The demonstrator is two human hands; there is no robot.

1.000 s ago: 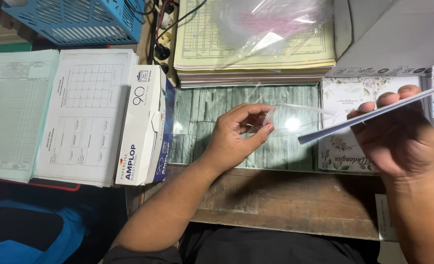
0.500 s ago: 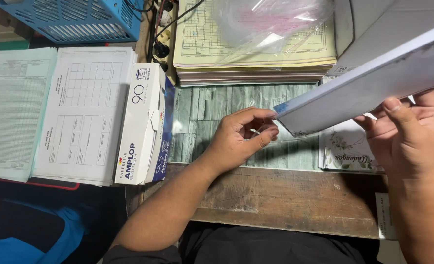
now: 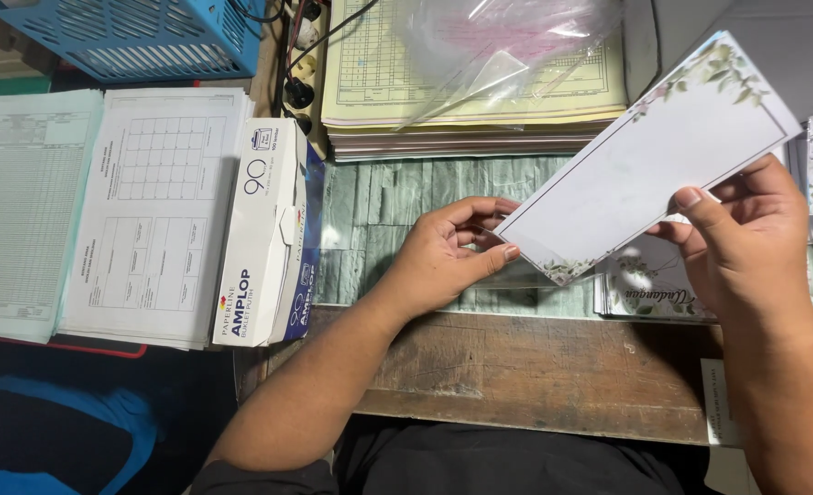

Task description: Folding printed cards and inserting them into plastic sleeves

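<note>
A long white card with a floral border [image 3: 649, 160] is held tilted above the desk, its blank face turned up towards me. My right hand [image 3: 741, 243] grips its lower right edge with thumb on top. My left hand [image 3: 448, 252] pinches the card's lower left corner between thumb and fingers. Under the card lies a stack of similar floral cards [image 3: 649, 289] on the green patterned desk top [image 3: 370, 229].
A white and blue envelope box [image 3: 269, 234] lies left of my left hand. Stacks of printed forms [image 3: 104, 211] lie further left. A pile of yellow sheets with a clear plastic bag [image 3: 480, 64] sits at the back. A blue basket [image 3: 131, 37] stands back left.
The card has turned from edge-on to face-up, and my left hand has closed on its lower left corner.
</note>
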